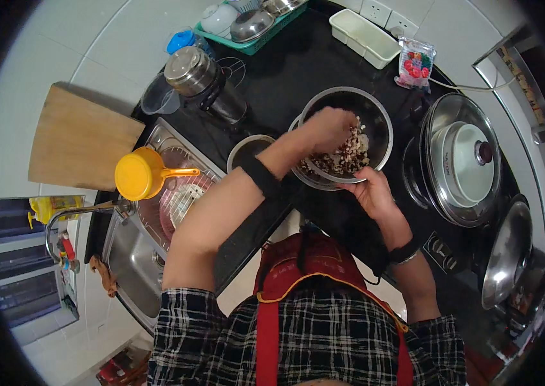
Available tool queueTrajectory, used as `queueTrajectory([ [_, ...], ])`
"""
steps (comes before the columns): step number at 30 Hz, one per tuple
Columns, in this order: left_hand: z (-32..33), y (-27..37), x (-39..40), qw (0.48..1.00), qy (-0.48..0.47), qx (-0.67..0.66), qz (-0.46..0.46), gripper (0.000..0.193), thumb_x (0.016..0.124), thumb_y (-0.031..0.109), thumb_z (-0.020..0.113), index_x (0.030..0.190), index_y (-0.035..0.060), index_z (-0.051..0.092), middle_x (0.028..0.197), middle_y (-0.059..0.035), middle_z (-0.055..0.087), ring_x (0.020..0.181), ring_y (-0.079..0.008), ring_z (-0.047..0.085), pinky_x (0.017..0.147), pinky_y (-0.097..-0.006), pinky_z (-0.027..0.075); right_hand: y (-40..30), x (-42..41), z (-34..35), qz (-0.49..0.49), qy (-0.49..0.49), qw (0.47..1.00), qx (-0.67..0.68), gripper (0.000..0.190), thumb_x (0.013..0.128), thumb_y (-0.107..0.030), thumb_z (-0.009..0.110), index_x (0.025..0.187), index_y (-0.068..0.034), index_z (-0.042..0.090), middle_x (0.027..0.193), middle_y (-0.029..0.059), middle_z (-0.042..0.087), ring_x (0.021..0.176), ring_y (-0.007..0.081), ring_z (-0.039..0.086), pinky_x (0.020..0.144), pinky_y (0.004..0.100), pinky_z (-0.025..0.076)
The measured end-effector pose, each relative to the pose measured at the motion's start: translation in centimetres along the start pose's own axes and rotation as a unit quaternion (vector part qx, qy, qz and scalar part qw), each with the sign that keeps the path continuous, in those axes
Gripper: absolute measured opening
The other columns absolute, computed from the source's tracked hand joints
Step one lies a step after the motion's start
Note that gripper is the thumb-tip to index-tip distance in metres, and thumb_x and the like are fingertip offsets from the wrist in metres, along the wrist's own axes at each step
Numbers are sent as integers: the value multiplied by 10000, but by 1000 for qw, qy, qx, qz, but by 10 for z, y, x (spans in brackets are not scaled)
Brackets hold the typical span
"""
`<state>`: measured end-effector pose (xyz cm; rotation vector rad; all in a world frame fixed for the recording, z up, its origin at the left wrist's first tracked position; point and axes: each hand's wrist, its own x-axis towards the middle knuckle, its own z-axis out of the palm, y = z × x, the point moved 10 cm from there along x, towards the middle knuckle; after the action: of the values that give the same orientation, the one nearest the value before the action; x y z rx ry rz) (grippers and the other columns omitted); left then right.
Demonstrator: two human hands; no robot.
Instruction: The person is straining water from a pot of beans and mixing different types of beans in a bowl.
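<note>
A metal bowl (382,113) holds a mix of pale and dark grains (349,152), gathered towards its near side. My left hand (333,128) reaches into it with curled fingers against the grains. Whether that hand grasps any is hidden. With its thumb over the near rim, my right hand (371,189) grips the bowl, which overlaps a second metal bowl (318,182) beneath. Some grains show near the edge of that lower one. Partly behind my left forearm stands another round bowl (248,147).
Left are a sink (132,260), a wire rack (156,227), a yellow ladle (137,176) and a wooden board (82,140). A steel vacuum flask (200,79) stands behind. At right sit a lidded pan (487,113) topped with a white pot (465,169), and a wok (509,255).
</note>
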<state>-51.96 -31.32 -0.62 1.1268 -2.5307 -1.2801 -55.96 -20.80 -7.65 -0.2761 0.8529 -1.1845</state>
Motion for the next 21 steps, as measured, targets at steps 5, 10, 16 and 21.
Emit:
queueTrajectory([
  [5,-10,-10,6,981,102,162,26,365,755,51,499,1117,19,534,1073,-187,538,998,-329,526,878,-385,407,5,2,9,11,-35,999,-11,407,758,-31,416,1146,92,417,1086,190,547,959,291,572,829,418,487],
  [10,16,23,4,962,-10,251,106,233,780,122,509,974,25,591,949,-166,590,917,-346,551,809,-404,434,5,5,7,-12,-30,999,-26,418,761,-31,413,1167,72,406,1097,179,538,982,289,560,829,427,486],
  [16,-74,53,-20,981,174,56,68,198,837,184,514,892,15,599,758,-129,622,688,-272,596,623,-357,453,-23,8,-16,-91,44,994,-42,471,746,5,422,1207,56,344,1123,169,509,980,294,559,797,401,518],
  [21,-102,12,-51,949,276,-148,20,213,859,206,523,859,9,606,663,-21,569,603,-62,497,532,-215,400,-42,8,-26,-127,78,987,-62,452,755,2,419,1199,54,353,1120,169,514,966,282,568,805,394,517],
])
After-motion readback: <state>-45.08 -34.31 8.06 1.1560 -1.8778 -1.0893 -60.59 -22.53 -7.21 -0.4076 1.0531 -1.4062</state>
